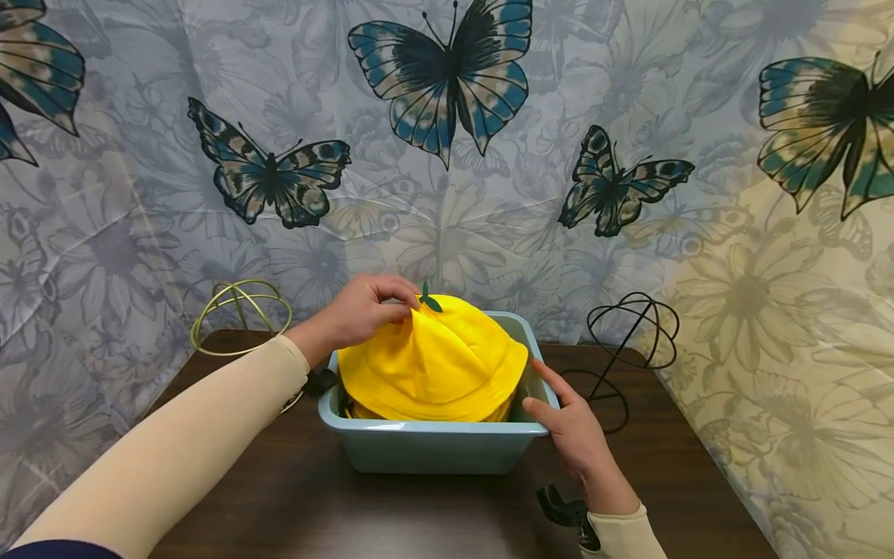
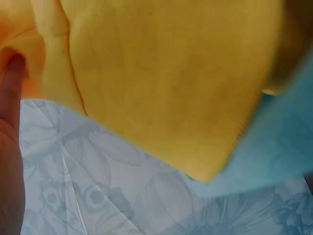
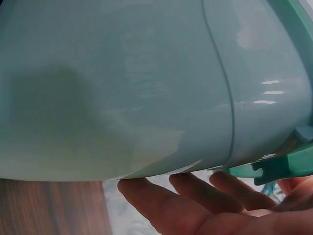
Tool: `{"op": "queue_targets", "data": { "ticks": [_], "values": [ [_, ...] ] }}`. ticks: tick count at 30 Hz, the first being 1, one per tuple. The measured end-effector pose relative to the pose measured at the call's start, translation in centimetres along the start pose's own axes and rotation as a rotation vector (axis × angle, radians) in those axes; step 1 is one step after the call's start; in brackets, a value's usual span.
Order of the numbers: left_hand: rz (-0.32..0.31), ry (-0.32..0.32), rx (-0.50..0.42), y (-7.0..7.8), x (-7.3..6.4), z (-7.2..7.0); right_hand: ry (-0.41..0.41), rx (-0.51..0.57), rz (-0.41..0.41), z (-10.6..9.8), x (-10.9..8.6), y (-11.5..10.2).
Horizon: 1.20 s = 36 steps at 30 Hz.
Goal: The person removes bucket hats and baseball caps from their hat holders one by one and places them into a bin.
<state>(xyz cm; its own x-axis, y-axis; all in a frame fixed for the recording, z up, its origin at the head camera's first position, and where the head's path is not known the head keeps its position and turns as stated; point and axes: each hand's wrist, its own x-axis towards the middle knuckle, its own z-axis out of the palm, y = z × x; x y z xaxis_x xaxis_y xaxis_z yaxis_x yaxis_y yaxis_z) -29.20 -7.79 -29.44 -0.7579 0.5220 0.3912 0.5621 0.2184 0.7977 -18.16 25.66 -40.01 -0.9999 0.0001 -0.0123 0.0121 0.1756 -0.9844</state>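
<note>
A yellow bucket hat (image 1: pixel 447 357) with small green leaves at its crown sits in a pale blue-green plastic basin (image 1: pixel 433 450). Its brim spreads over much of the basin's opening, and more yellow fabric shows beneath. My left hand (image 1: pixel 359 310) pinches the crown beside the leaves, pulling a peak into the cloth. Close up in the left wrist view, a finger (image 2: pixel 12 98) presses into a fold of the yellow cloth. At the basin's right front corner, my right hand (image 1: pixel 576 435) grips the rim. Its fingers (image 3: pixel 161 203) lie against the outer wall in the right wrist view.
The basin stands on a dark brown table (image 1: pixel 279 481). A gold wire stand (image 1: pixel 240 299) is at the back left, a black wire stand (image 1: pixel 632 334) at the back right. Behind hangs a butterfly-patterned cloth (image 1: pixel 447 210).
</note>
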Motion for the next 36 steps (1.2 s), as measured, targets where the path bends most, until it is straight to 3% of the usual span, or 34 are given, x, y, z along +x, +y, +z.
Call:
{"op": "queue_targets", "data": {
  "ticks": [8, 11, 14, 17, 22, 27, 31, 36],
  "values": [
    [-0.057, -0.131, 0.130, 0.6, -1.3, -1.2, 0.000, 0.001, 0.010, 0.0, -0.1, 0.0],
    [-0.142, -0.145, 0.138, 1.3, -2.4, -1.8, -0.001, -0.004, 0.003, 0.0, -0.1, 0.0],
    [-0.297, -0.145, 0.065, 1.7, -3.5, -2.3, -0.002, -0.006, -0.005, 0.0, -0.2, -0.1],
    [-0.456, -0.145, -0.088, 1.6, -4.5, -2.5, -0.001, -0.004, -0.006, 0.0, -0.2, -0.2],
    [-0.579, -0.145, -0.250, 0.5, -4.9, -1.9, 0.000, 0.008, -0.004, -0.1, -0.1, -0.3],
    [-0.646, -0.197, -0.259, -0.5, -4.9, -0.7, -0.012, 0.023, -0.002, 0.0, 0.0, -0.2],
    [-0.664, -0.231, -0.230, -0.5, -4.9, -0.3, -0.009, 0.022, -0.001, 0.1, 0.1, 0.0],
    [-0.590, -0.235, -0.167, 0.7, -5.9, -0.9, -0.003, 0.016, -0.002, 0.1, 0.0, 0.0]
  ]
}}
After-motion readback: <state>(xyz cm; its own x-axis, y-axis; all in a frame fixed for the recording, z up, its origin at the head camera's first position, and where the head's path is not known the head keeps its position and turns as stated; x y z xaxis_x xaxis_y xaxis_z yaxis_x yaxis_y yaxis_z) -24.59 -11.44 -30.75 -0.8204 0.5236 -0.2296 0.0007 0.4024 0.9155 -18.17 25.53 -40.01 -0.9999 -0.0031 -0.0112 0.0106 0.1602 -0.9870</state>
